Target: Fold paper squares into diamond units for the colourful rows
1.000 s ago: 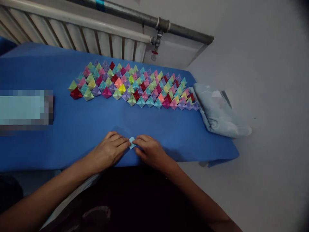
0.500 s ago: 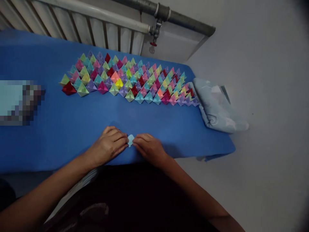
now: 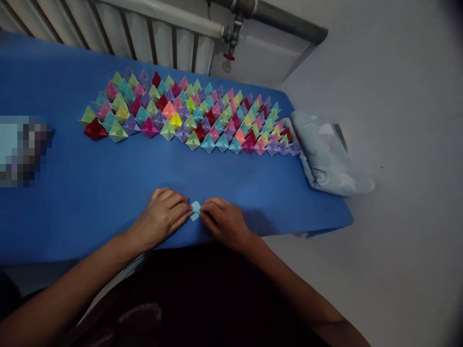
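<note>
Between my two hands is a small light-blue piece of folded paper, low over the blue table cover. My left hand pinches its left side, thumb and fingers closed together. From the other side, my right hand grips the paper's right edge with its fingertips. A crease or slit runs across the middle of the paper. Beyond my hands, several rows of folded paper boats in many colours stand packed close together; their pointed tops face up.
The blue cover spreads over the whole surface. A folded grey-blue patterned cloth lies at the right end, near the wall. At the left edge sits a pixelated light-blue item. A radiator and a pipe with a red-handled valve run along the back.
The view has shifted slightly. Both hands keep their pinch on the light-blue paper, which now looks a little more opened out, with a line across its middle.
</note>
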Tool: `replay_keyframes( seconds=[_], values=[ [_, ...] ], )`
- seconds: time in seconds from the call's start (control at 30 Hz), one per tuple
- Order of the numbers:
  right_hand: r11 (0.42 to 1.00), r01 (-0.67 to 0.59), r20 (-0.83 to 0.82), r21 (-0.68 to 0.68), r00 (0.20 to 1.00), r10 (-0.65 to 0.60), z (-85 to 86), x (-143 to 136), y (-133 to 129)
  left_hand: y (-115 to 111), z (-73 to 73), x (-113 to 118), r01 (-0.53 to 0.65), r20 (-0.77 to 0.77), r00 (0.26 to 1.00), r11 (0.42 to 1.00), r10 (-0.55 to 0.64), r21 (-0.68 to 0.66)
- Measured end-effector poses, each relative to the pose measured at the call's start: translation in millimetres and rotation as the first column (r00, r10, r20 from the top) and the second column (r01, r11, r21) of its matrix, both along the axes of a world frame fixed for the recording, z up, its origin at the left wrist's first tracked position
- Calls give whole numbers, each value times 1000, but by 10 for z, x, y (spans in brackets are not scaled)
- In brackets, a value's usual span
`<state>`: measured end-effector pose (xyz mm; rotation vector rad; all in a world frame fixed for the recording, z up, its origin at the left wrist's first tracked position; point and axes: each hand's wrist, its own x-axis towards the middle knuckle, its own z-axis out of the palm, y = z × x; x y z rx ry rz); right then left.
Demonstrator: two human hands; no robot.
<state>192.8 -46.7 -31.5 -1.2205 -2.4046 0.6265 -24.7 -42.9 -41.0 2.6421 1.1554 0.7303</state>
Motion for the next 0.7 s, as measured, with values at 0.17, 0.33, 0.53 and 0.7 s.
replay_keyframes(
  seconds=[0.17,0.33,0.53,0.7],
  values=[
    [996,66,48,-52,997,-64,18,-38,1,-10,2,41,-70,-15,998,996,69,-51],
    [990,112,97,-89,990,-104,86,-98,13,-14,16,106,-138,-46,990,988,135,-71],
    [977,176,135,-122,978,-159,131,-143,19,-3,27,152,-196,-112,976,976,186,-94],
    [977,170,85,-129,983,-160,118,-135,15,6,41,175,-238,-134,966,965,223,-107]
  ],
)
